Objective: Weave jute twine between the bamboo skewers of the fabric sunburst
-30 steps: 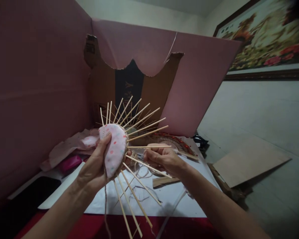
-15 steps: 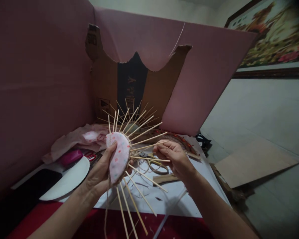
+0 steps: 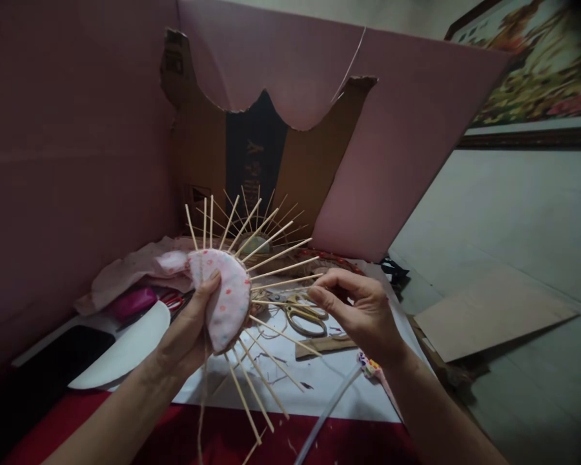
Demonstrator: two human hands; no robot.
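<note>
My left hand grips a round pad covered in white cloth with pink dots, thumb on its front face. Several thin wooden sticks fan out from the pad's rim like spokes. A strand of brown twine hangs down from the pad past my left wrist. My right hand is to the right of the pad, fingers curled in a pinch near the tips of the sideways sticks; what it pinches is too thin to make out.
Below lie a white sheet on a red cloth, scissors, a cardboard strip, a white paper half-circle, pink fabric and a pink object. A pink-covered cardboard screen stands behind; cardboard lies on the floor.
My right hand has drawn back to the right, from close to the pad out to the stick tips. My left hand has turned the pad slightly; the view has shifted a little.
</note>
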